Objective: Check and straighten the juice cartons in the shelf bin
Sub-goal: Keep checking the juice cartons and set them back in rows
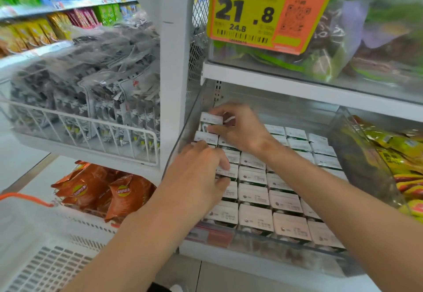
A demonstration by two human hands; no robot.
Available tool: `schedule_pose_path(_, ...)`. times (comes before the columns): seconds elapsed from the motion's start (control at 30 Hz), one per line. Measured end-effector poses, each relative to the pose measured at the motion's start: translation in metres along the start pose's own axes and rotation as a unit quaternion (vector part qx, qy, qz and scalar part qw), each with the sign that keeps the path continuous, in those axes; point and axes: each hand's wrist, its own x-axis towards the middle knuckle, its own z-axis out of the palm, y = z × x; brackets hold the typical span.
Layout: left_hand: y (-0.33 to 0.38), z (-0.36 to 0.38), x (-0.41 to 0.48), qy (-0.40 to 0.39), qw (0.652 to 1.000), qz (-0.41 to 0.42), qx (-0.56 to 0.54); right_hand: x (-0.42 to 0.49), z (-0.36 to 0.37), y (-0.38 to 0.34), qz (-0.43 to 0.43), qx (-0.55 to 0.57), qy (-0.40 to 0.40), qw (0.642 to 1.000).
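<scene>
While under both hands [199,177] [240,129], boxy white cardboard cartons [253,174].

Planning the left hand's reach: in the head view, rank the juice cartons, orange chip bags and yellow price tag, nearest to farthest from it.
1. juice cartons, touched by the left hand.
2. orange chip bags, lower left.
3. yellow price tag, top shelf, above.
</scene>
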Motion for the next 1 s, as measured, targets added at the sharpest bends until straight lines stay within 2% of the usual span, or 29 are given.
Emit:
schedule_pose_path(0.23,-0.001,0.003,0.0,0.006,1.0,0.01,0.002,0.009,0.0,0.007,-0.009,-0.099,-0.085,0.991)
schedule_pose_path(0.33,-0.002,0.005,0.001,0.013,1.0,0.019,0.008,0.015,-0.007,0.008,-0.009,-0.074,-0.044,0.996)
schedule_pose_path(0.43,-0.002,0.006,0.002,0.02,0.999,0.023,0.008,0.026,-0.014,0.008,0.001,-0.096,0.009,0.995)
schedule_pose_path(0.63,-0.002,0.008,0.005,0.031,0.999,0.024,0.013,0.038,-0.015,0.0,-0.032,-0.236,-0.05,0.97)
schedule_pose_path(1.0,-0.003,0.01,0.006,0.037,0.999,0.026,0.009,0.047,-0.011,-0.003,-0.064,-0.311,-0.084,0.945)
